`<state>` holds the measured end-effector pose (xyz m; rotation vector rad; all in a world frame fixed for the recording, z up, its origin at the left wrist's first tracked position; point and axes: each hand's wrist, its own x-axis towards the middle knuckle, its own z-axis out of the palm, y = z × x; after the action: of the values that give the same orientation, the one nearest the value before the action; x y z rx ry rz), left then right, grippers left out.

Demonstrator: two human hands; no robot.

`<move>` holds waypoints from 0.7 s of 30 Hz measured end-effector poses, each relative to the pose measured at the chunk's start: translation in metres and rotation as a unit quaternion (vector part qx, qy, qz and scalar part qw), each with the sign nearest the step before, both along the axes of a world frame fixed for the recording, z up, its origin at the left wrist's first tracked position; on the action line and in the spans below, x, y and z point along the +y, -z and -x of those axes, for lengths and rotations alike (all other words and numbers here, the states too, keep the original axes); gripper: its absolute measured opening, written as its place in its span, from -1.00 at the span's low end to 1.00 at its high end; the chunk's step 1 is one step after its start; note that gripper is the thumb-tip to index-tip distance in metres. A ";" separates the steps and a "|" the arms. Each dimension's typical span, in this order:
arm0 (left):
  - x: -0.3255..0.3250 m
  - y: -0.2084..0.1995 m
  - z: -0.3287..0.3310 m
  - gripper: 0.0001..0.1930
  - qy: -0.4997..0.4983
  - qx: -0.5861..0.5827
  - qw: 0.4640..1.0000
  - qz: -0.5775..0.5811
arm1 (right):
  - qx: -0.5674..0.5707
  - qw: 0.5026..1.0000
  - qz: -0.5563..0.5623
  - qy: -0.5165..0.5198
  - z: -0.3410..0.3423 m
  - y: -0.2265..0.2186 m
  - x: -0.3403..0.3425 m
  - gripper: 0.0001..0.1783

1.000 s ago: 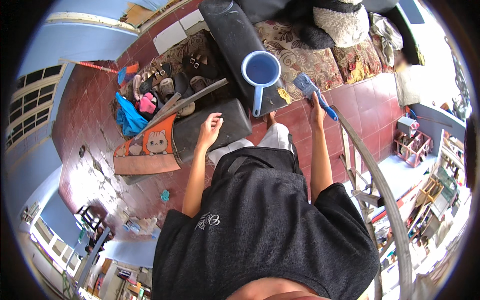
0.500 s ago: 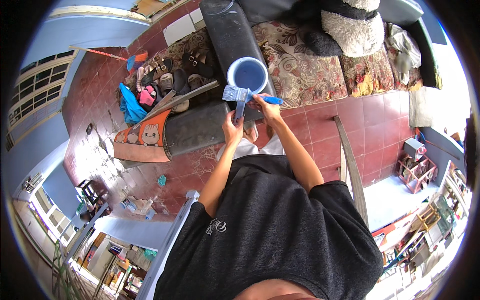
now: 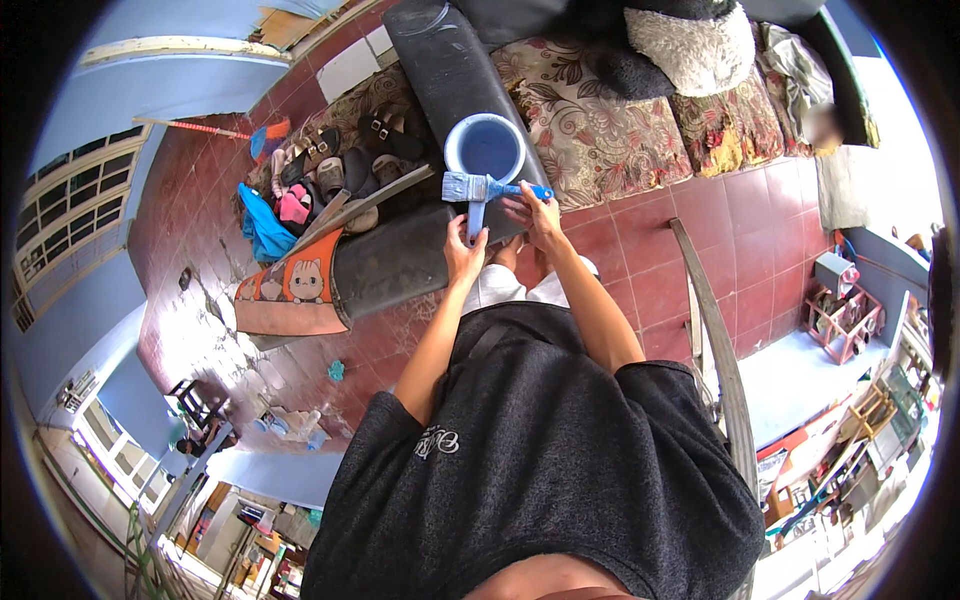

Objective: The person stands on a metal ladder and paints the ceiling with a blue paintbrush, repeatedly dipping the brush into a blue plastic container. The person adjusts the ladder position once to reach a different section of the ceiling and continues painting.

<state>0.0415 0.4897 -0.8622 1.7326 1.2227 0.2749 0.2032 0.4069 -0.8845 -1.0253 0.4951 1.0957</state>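
A light blue plastic dipper [image 3: 451, 150] with blue paint inside is held out in front of me. Its handle [image 3: 476, 217] points toward my body, and my left hand [image 3: 465, 258] is closed around the lower end of it. Across the near side of the dipper lies a wide paintbrush [image 3: 494, 189], its paint-coated bristles pointing left. My right hand [image 3: 542, 220] pinches the brush's blue handle between thumb and fingers, the other fingers loosely curled underneath. Whether the brush touches the dipper's rim I cannot tell.
Beneath the dipper is a black sofa arm [image 3: 440, 75], beside worn floral cushions [image 3: 590, 125] with a fluffy black-and-white plush [image 3: 695, 55]. Shoes [image 3: 335, 175] are heaped at left by an orange cat-print mat [image 3: 305, 280]. A wooden rail [image 3: 700, 290] stands at right on red floor tiles [image 3: 640, 240].
My view has shifted slightly. The brush now lies more level, and my right hand's fingers have moved along its handle. Both hands keep their holds.
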 end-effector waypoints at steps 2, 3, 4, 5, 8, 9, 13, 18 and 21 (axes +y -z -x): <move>0.004 0.004 0.001 -0.38 0.011 0.010 0.999 0.028 | -0.012 1.000 -0.004 -0.001 -0.001 -0.001 -0.004 -0.49; 0.002 0.005 0.002 -0.36 0.014 0.002 1.000 0.008 | -0.013 1.000 -0.007 -0.007 -0.001 -0.002 -0.008 -0.45; 0.002 0.006 0.001 -0.34 0.021 -0.007 1.000 -0.013 | -0.014 1.000 -0.011 -0.010 0.000 -0.003 -0.013 -0.40; 0.002 0.006 0.001 -0.32 0.028 -0.016 0.999 -0.033 | -0.015 1.000 -0.015 -0.012 -0.001 -0.005 -0.019 -0.35; 0.007 0.015 0.020 -0.34 -0.023 -0.040 0.995 -0.090 | -0.072 0.990 -0.004 -0.124 -0.007 0.005 -0.061 -0.16; 0.007 0.017 0.031 -0.40 -0.037 -0.043 0.995 -0.084 | -0.094 0.983 0.029 -0.158 -0.007 0.004 -0.076 -0.06; 0.013 -0.002 0.086 -0.63 0.020 0.048 0.990 -0.130 | -0.256 0.879 0.302 -0.266 -0.004 0.022 -0.152 -0.37; 0.030 0.014 0.175 -0.62 0.288 0.241 0.927 0.021 | -0.313 0.846 0.332 -0.278 -0.005 0.064 -0.244 -0.63; 0.048 0.010 0.182 -0.63 0.364 0.377 0.841 0.133 | -0.331 0.796 0.357 -0.360 -0.036 0.045 -0.279 -0.69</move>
<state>-0.1408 0.5380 -0.8720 1.9642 0.9311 -1.0747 0.2393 0.1278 -0.9298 -2.2952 -0.1217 1.1010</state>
